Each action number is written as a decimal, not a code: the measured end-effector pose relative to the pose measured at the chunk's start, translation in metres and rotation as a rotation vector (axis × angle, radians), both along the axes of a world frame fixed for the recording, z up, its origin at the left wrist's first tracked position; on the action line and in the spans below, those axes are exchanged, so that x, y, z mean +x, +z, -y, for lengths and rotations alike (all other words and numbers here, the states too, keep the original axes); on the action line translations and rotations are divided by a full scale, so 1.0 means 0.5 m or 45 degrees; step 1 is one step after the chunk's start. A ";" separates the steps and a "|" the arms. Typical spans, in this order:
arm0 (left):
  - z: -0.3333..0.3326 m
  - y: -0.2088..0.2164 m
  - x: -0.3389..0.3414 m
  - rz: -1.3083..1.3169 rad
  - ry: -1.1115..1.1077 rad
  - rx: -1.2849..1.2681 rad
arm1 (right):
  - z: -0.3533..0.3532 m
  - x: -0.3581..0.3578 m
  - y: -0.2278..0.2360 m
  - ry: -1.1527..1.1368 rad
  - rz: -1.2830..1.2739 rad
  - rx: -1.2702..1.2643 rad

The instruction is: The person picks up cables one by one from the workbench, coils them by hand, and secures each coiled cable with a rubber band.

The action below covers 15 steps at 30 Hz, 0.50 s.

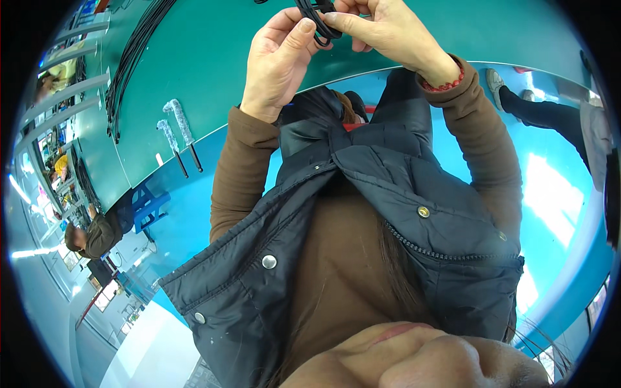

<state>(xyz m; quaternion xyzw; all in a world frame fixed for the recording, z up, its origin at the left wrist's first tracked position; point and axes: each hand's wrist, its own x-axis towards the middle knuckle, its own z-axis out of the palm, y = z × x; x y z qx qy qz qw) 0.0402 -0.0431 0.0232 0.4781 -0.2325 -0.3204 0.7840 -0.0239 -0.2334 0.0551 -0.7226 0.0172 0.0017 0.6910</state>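
Note:
Both my hands meet over the green table at the top of the view, around a coiled black cable (pixel 317 22). My left hand (pixel 281 55) grips the loops between thumb and fingers. From the other side, my right hand (pixel 381 29) pinches the same coil, its thumb lying across the loops. The top of the coil and some of my right fingertips are cut off by the upper edge. A red bead bracelet (pixel 446 81) circles my right wrist.
Left of me on the green table (pixel 213 64) lies a long bundle of black cables (pixel 132 61). Two tools with wrapped heads and dark handles (pixel 178 123) lie at its near edge. A blue stool (pixel 149 207) and a seated person (pixel 100 233) are farther left; another person's leg (pixel 543 116) is at right.

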 end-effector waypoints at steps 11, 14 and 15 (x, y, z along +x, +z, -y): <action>0.018 -0.008 -0.043 0.199 0.249 -0.095 | -0.036 -0.015 0.000 -0.108 0.226 0.257; 0.013 0.001 -0.049 -0.009 0.195 -0.235 | -0.042 -0.025 0.007 -0.057 0.317 0.216; 0.009 -0.001 -0.049 0.034 0.195 -0.225 | -0.042 -0.026 0.007 -0.057 0.391 0.063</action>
